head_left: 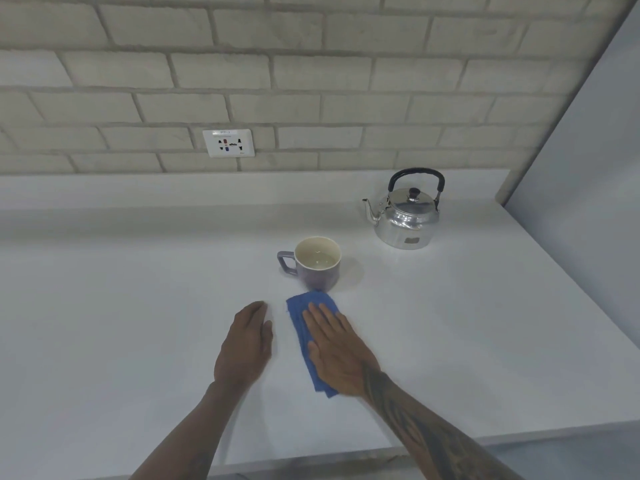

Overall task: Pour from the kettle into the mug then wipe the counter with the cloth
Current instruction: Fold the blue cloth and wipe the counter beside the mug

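Cloth [304, 327], folded blue, is lying flat on the worktop [138, 306] just before the mug [317, 263], right hand [334, 351] pressing it open-palmed, left hand [247, 344] resting flat, empty; wiping well is likely requiring even pressure, strokes clearing the filled mug.

Both forearms are bare, without sleeves. The right forearm [426, 424] carries dark tattoo markings; the left forearm [183, 434] appears unmarked.

White wall socket [228, 143] on the pale brick wall [311, 74], plain grey panel [588, 150] at right.
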A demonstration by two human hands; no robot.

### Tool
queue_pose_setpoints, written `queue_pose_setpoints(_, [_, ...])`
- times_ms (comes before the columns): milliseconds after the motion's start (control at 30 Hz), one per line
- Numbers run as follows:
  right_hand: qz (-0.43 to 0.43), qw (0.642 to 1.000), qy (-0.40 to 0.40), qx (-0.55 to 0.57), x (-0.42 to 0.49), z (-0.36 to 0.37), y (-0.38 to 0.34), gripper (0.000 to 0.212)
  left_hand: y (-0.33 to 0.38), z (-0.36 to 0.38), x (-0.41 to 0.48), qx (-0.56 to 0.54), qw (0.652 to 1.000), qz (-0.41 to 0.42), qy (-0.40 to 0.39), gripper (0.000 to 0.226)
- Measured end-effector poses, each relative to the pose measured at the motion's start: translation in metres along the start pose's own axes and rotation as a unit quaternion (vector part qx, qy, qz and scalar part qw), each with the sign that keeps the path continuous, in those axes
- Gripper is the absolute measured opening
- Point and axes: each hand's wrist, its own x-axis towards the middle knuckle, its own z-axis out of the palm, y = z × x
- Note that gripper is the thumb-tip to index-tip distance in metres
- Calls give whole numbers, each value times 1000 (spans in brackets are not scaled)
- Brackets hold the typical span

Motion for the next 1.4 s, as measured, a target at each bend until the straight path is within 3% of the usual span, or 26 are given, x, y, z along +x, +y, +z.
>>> queue_pose_setpoints(167, [53, 998, 11, 37, -30, -9, 69, 73, 3, 0, 0, -6, 1000, -13, 3, 44])
queue_pose_setpoints(333, [173, 985, -7, 20, -7, -12, 130, 91, 5, -2, 0, -6, 1000, -21, 5, 44])
queue_pose_setpoints(433, [241, 970, -13, 23, 19, -19, 129, 88, 7, -1, -1, 0, 1000, -20, 7, 44])
queue_pose_setpoints(800, [191, 980, -36, 47, 2, -19, 101, 88, 32, 5, 3, 50, 999, -8, 21, 45])
queue_pose_setpoints(967, [167, 982, -3, 92, 10, -45, 119, 54, 96, 19, 9, 34, 998, 51, -12, 39])
queue_pose_setpoints(1167, [188, 976, 20, 109, 30, -74, 144, 51, 176, 39, 21, -75, 992, -61, -81, 40])
queue_pose_setpoints(1267, [198, 974, -1, 107, 41, -82, 155, 50, 201, 50, 28, -24, 987, -97, -128, 55])
queue_pose_setpoints(1400, [216, 967, -65, 122, 54, -81, 162, 42, 216, 61, 33, 48, 982, -126, -134, 65])
